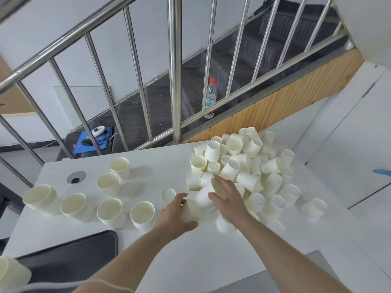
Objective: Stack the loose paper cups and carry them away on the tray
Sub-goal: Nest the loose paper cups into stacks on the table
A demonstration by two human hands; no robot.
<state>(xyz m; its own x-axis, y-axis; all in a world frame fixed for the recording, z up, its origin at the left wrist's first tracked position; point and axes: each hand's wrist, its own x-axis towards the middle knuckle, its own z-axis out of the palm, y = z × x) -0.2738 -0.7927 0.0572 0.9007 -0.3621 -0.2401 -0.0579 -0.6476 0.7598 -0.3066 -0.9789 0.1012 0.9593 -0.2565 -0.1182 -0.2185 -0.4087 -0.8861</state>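
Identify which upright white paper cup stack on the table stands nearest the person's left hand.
The upright white paper cup stack at the front row's right end, just left of the left hand; the others stand farther left.

Stacks [110,210] left of cup heap [249,166]

- bright, even indoor light, soft and diffuse
- short soft shadows right of the upright cups [119,167] on the white table [169,261]
- glare streaks on the steel railing [175,70]
- strong wide-angle bending at the edges
- slight blur on both hands and the frame corners; stairs [243,66] dim
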